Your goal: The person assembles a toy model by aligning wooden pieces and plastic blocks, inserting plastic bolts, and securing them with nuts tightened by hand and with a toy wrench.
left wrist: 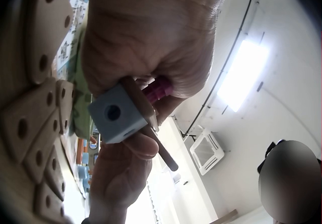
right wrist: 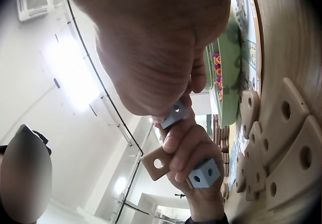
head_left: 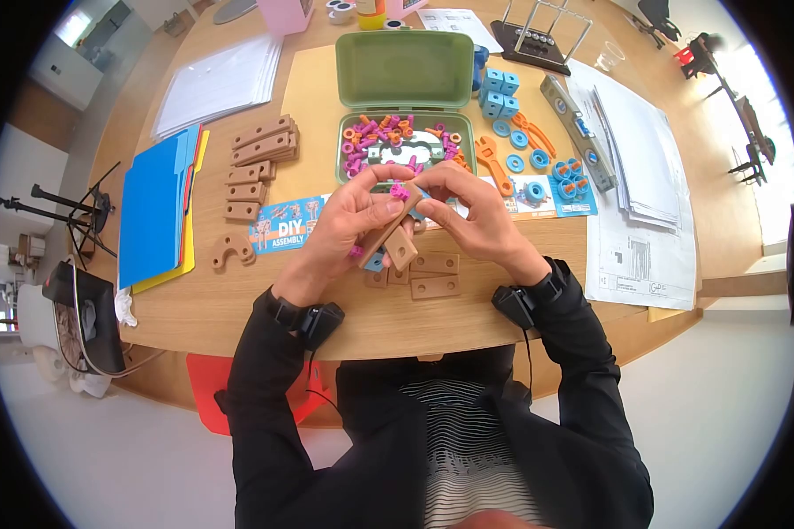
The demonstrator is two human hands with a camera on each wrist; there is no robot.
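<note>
My left hand [head_left: 348, 216] grips a brown strip with holes [head_left: 402, 250], tilted up over the table. A blue block [left wrist: 113, 114] sits against the strip's lower part, with a pink bolt [left wrist: 159, 88] beside it. Another pink bolt [head_left: 400, 190] shows near the upper end. There, my right hand [head_left: 476, 212] pinches a second blue block [right wrist: 176, 114] between thumb and fingers, close to the left fingertips. The right fingers partly hide this block in the head view. Several brown strips [head_left: 435, 286] lie on the table below the hands.
Behind the hands stands an open green box [head_left: 404, 70] with pink and orange bolts. Brown strips [head_left: 260, 145] are lined up at left, near blue folders [head_left: 159, 203]. Blue blocks [head_left: 500, 84], orange wrenches [head_left: 494, 167] and a level [head_left: 580, 132] lie at right.
</note>
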